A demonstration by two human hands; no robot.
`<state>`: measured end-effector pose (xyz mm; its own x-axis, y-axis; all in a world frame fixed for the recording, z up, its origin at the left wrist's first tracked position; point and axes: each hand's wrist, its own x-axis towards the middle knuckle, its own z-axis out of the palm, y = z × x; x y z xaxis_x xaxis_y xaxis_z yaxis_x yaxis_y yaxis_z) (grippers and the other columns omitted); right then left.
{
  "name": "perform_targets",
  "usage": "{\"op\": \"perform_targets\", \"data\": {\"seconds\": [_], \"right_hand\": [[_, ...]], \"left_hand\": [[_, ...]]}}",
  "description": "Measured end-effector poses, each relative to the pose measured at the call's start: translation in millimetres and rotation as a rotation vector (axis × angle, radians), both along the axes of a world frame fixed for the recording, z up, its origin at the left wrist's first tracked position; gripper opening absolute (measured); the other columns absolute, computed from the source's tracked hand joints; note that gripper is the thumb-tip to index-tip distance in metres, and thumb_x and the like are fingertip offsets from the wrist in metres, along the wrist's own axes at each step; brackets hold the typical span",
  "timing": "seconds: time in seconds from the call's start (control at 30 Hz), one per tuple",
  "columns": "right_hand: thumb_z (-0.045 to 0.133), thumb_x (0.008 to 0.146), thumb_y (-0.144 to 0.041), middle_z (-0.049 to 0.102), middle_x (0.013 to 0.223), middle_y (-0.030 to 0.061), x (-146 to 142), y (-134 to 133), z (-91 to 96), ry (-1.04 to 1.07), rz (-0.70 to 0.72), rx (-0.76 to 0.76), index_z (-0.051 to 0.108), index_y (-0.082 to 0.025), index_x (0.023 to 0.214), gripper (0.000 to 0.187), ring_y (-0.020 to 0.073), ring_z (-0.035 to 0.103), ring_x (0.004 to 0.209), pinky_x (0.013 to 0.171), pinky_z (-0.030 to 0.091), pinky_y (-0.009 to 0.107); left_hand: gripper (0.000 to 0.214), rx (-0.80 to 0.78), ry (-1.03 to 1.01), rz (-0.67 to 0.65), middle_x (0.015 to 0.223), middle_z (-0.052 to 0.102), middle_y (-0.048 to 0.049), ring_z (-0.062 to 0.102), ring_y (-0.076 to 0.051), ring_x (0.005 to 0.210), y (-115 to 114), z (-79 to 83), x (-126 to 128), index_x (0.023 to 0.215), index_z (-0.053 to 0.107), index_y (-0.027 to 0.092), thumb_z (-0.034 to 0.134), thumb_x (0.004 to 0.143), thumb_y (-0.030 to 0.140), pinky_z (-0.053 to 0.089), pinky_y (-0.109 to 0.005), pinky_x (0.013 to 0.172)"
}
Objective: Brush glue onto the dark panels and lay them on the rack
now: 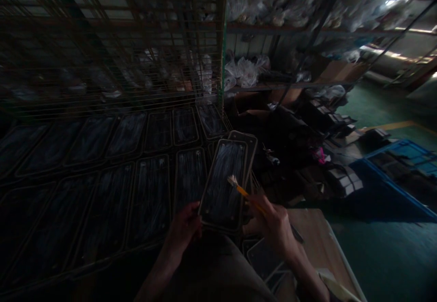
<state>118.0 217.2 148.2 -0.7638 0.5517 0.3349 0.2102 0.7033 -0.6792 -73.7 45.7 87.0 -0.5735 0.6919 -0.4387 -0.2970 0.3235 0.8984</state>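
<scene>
Panel (223, 188) in left hand (184, 230), brush (247, 194) in right hand (275, 229).

bare left hand (184, 230) and right hand (275, 229), bare forearms (160, 270), dull dark trousers (218, 272) at the knee.

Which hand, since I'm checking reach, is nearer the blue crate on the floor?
Right. The right hand, holding the brush, sits toward the blue crate, though well apart; the left hand, gripping the dark panel, is farther off, on the panel's other side.
</scene>
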Motion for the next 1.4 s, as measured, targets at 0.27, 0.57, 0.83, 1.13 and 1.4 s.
{"op": "perform_targets", "data": {"seconds": [0.27, 0.57, 0.83, 1.13, 1.4], "right_hand": [[0.045, 0.100, -0.026, 0.065, 0.075, -0.0022, 44, -27, 17.6, -0.022, -0.017, -0.214, 0.055, -0.025, 0.115, 0.018, 0.0127, 0.063, 0.059, 0.056, 0.048, 0.019], [0.046, 0.099, -0.027, 0.065, 0.073, -0.0004, -5, 20, -11.3, 0.172, -0.177, -0.138, 0.057, -0.022, 0.111, 0.017, 0.0142, 0.065, 0.062, 0.058, 0.049, 0.021], [0.048, 0.099, -0.027, 0.061, 0.064, -0.0043, 29, -13, 10.2, 0.094, -0.112, -0.288, 0.056, -0.023, 0.108, 0.013, 0.0117, 0.060, 0.052, 0.053, 0.048, 0.018], [0.046, 0.099, -0.030, 0.063, 0.067, -0.0018, 13, -7, 2.2, 0.097, -0.028, -0.379, 0.056, -0.022, 0.108, 0.016, 0.0135, 0.063, 0.056, 0.055, 0.051, 0.020], [0.052, 0.096, -0.035, 0.070, 0.079, 0.0034, 20, -2, -8.7, 0.396, -0.560, -0.259, 0.062, -0.021, 0.113, 0.024, 0.0187, 0.069, 0.065, 0.063, 0.057, 0.028]], "left_hand": [[0.049, -0.012, -0.006, -0.086, 0.059, 0.061, 0.0030, 0.056, -0.012, 0.046, 0, 4.3, -6, 0.115, 0.053, 0.012, 0.066, 0.075, 0.039, 0.040, -0.020, 0.040], [0.051, 0.005, -0.040, 0.032, 0.078, 0.068, -0.0014, 0.066, -0.017, 0.055, -1, 19.1, 3, 0.109, 0.056, 0.016, 0.075, 0.071, 0.043, 0.046, -0.023, 0.041], [0.050, -0.028, -0.094, 0.028, 0.078, 0.069, -0.0037, 0.068, -0.019, 0.056, 4, 21.1, 5, 0.106, 0.057, 0.013, 0.076, 0.069, 0.042, 0.048, -0.024, 0.043], [0.045, 0.011, -0.261, 0.033, 0.091, 0.073, -0.0063, 0.071, -0.022, 0.072, 6, 37.2, 3, 0.108, 0.063, 0.016, 0.077, 0.070, 0.038, 0.056, -0.029, 0.058], [0.043, 0.092, -0.502, -0.127, 0.086, 0.072, -0.0062, 0.071, -0.018, 0.070, 21, 56.4, -11, 0.114, 0.059, 0.018, 0.072, 0.073, 0.025, 0.050, -0.021, 0.055]]}}
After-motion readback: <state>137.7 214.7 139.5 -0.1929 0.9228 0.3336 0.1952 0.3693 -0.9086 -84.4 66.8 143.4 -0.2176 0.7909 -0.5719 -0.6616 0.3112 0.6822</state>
